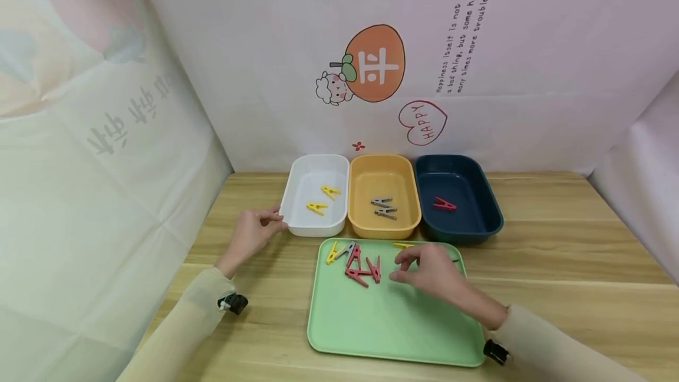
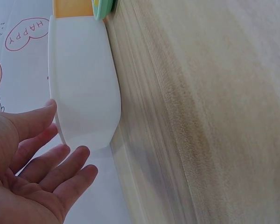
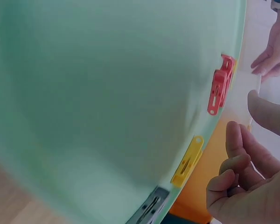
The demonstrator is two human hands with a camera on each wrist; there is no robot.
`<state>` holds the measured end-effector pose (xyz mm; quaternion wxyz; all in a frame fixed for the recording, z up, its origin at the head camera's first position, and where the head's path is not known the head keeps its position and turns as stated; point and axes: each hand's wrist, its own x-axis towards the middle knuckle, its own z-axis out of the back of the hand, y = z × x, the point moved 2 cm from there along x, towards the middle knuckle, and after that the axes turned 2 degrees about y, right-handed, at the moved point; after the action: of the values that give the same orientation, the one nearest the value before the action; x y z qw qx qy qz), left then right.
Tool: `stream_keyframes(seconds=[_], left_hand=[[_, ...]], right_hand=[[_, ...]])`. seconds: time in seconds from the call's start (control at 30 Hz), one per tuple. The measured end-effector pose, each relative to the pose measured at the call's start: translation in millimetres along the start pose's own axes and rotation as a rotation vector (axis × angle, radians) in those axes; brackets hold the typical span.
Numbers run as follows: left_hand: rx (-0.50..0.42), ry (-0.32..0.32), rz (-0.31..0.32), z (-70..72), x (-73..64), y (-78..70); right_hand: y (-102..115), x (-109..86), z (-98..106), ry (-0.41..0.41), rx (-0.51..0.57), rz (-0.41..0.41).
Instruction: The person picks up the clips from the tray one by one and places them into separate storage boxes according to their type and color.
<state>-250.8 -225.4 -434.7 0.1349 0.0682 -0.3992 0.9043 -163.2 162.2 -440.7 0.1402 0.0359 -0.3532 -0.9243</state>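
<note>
My left hand (image 1: 253, 233) is at the near left corner of a white bin (image 1: 318, 231), thumb and forefinger pinching its rim; the other fingers are spread loosely. My right hand (image 1: 432, 270) hovers over a green tray (image 1: 392, 329), fingers bent and a gap between thumb and forefinger, holding nothing. Beside it, a yellow clothespin (image 3: 187, 161) lies along the tray's far edge, near a dark grey clothespin (image 3: 150, 207). At the tray's far left are red clothespins (image 1: 356, 276) in a cluster, with a grey clothespin (image 1: 346, 250) and another yellow clothespin (image 1: 332, 252).
Two yellow clothespins (image 1: 317, 208) lie in the white bin. A yellow-orange bin (image 1: 384, 232) holds two grey clothespins (image 1: 385, 212), and a dark blue bin (image 1: 461, 236) holds one red clothespin (image 1: 444, 204). The bins stand side by side behind the tray on a wooden table (image 1: 573, 252).
</note>
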Motion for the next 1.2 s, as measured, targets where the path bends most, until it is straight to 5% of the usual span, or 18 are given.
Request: stream_keyframes(seconds=[0.63,1.2], left_hand=[[0.037,-0.004,-0.009,-0.4,1.4,0.5],[0.025,-0.005,-0.017,-0.5,-0.4,0.8]], right_hand=[[22.8,19.8,-27.7,0.071,0.007,-0.069],[20.4,23.3,-36.0,0.073,-0.070,-0.081]])
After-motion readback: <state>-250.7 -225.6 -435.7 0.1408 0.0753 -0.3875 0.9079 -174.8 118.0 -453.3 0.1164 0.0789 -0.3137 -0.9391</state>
